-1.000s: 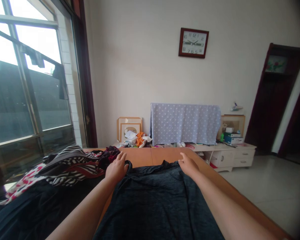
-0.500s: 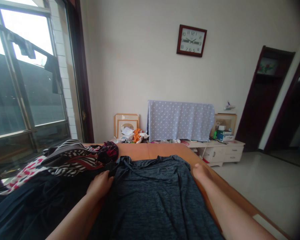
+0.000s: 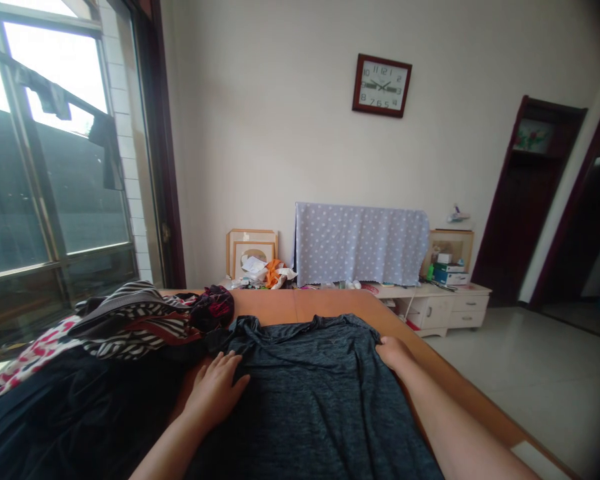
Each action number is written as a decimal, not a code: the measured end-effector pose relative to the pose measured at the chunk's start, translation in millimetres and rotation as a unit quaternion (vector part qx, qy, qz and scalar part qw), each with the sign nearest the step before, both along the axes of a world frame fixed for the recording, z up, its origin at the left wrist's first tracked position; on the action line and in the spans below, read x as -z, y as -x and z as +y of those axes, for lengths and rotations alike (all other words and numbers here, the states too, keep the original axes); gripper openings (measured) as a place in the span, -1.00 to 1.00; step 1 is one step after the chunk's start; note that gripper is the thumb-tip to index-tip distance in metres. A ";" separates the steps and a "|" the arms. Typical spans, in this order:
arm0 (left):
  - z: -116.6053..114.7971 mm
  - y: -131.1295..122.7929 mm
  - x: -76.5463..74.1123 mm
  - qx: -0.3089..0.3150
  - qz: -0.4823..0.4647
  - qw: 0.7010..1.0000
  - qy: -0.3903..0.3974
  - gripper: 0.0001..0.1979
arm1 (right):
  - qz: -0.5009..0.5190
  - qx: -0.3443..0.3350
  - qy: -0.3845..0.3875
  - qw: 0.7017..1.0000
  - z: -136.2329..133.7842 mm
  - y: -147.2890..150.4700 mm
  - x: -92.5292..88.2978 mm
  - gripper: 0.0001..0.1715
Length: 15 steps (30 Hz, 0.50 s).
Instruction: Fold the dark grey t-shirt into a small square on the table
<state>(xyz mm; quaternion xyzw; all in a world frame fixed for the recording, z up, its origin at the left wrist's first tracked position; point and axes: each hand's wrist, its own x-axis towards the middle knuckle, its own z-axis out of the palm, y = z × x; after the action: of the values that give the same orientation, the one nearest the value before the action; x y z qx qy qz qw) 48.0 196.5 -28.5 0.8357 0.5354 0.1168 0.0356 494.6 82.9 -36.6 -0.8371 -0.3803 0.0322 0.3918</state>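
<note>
A dark blue-grey T-shirt (image 3: 310,393) lies spread on an orange-brown table (image 3: 290,303), its neckline at the far end and some wrinkles across its body. My left hand (image 3: 217,383) rests flat with fingers apart on the shirt's left edge, near the shoulder. At the right shoulder, my right hand (image 3: 395,352) has its fingers closed on the fabric edge; the fingertips are partly hidden. Left of the shirt is a heap of clothes (image 3: 140,320), with striped, dark and red-patterned pieces, and black cloth (image 3: 80,400) nearer to me.
Beyond the table stands a low white cabinet (image 3: 460,310) bearing boxes, papers and picture frames. A dotted grey cloth (image 3: 360,243) covers something wide on it. A wall clock (image 3: 381,85) hangs above. Windows (image 3: 50,153) are at left, tiled floor (image 3: 520,360) at right.
My left hand has moved right onto the shirt and its fingers have spread. My right hand has shifted slightly left and closed on the shirt's shoulder edge.
</note>
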 end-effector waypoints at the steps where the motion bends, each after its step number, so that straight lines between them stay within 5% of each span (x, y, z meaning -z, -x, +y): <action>1: -2.7 -0.7 4.8 0.004 0.002 1.000 0.010 -0.39 | 0.004 -0.001 0.012 1.000 5.1 -0.9 -0.4 -0.83; 10: -8.5 0.2 10.8 0.006 0.009 0.999 0.042 -0.37 | -0.035 0.060 -0.016 0.997 30.3 1.2 -19.6 -0.60; 15: -6.6 -0.1 14.2 0.006 0.007 0.999 0.031 -0.38 | -0.011 -0.172 -0.058 0.983 43.1 35.5 -32.9 -0.64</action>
<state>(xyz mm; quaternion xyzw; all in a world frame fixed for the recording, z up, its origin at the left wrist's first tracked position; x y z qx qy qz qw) 48.1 189.9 -42.7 0.8381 0.5341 0.0942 0.0589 459.1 126.0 -3.7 -0.7350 -0.5242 0.0682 0.4245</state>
